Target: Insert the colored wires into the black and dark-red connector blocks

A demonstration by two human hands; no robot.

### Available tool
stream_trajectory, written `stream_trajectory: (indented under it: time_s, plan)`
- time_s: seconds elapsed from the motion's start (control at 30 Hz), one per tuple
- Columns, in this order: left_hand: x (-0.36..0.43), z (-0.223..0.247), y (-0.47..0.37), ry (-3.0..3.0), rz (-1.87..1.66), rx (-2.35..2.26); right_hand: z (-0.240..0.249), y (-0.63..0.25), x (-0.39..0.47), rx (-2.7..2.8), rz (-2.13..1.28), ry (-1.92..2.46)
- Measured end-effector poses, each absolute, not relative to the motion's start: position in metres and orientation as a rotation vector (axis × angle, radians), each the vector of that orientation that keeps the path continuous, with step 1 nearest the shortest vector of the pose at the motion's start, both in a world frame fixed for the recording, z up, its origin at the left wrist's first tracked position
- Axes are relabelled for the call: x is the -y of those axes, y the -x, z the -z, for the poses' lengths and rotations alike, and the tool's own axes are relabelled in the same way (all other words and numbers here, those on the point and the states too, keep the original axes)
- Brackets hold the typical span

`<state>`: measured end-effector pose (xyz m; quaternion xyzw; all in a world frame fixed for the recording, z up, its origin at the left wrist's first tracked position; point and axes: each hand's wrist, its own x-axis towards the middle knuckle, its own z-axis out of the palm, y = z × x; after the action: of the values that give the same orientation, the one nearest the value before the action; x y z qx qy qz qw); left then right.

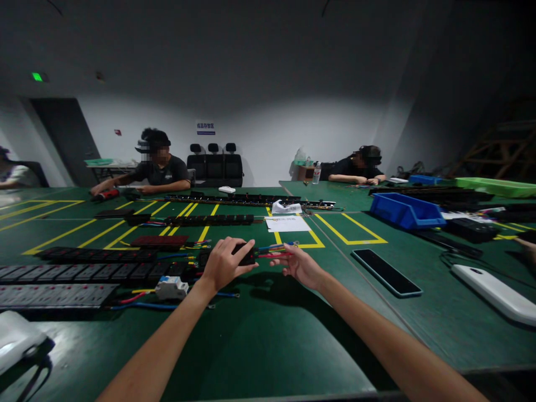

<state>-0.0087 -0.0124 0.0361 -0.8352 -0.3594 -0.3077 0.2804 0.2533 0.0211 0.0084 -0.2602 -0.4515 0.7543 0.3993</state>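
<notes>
My left hand (pixel 221 261) is wrapped round a small black block (pixel 248 255), its fingers over the top and its thumb on the near side. Red and blue wires (pixel 268 255) come out of the block's right end. With closed fingers my right hand (pixel 305 268) grips these wires near their tips, where a metal lug shows. Left of the hands lie several socket strips: a grey one (pixel 54 296), a black one (pixel 79 273) and a thinner one (pixel 96 255). A white circuit breaker (pixel 171 287) sits beside loose blue and red wires (pixel 146 305).
A phone (pixel 387 272) and a white power bank (pixel 494 291) lie to the right. Behind them stands a blue bin (pixel 406 211). White paper (pixel 288 223) and more strips (pixel 209 220) lie ahead. Two co-workers (pixel 167 170) (pixel 358 167) sit across the green table (pixel 268 357).
</notes>
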Motion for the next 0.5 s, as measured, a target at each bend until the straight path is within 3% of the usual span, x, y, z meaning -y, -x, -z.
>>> stream_trajectory:
  time_s: [0.5]
  plan:
    - [0.0120, -0.0351, 0.0081, 2.258, 0.821, 0.958, -0.0084, -0.2544, -0.0199, 1.253, -1.981, 0.616]
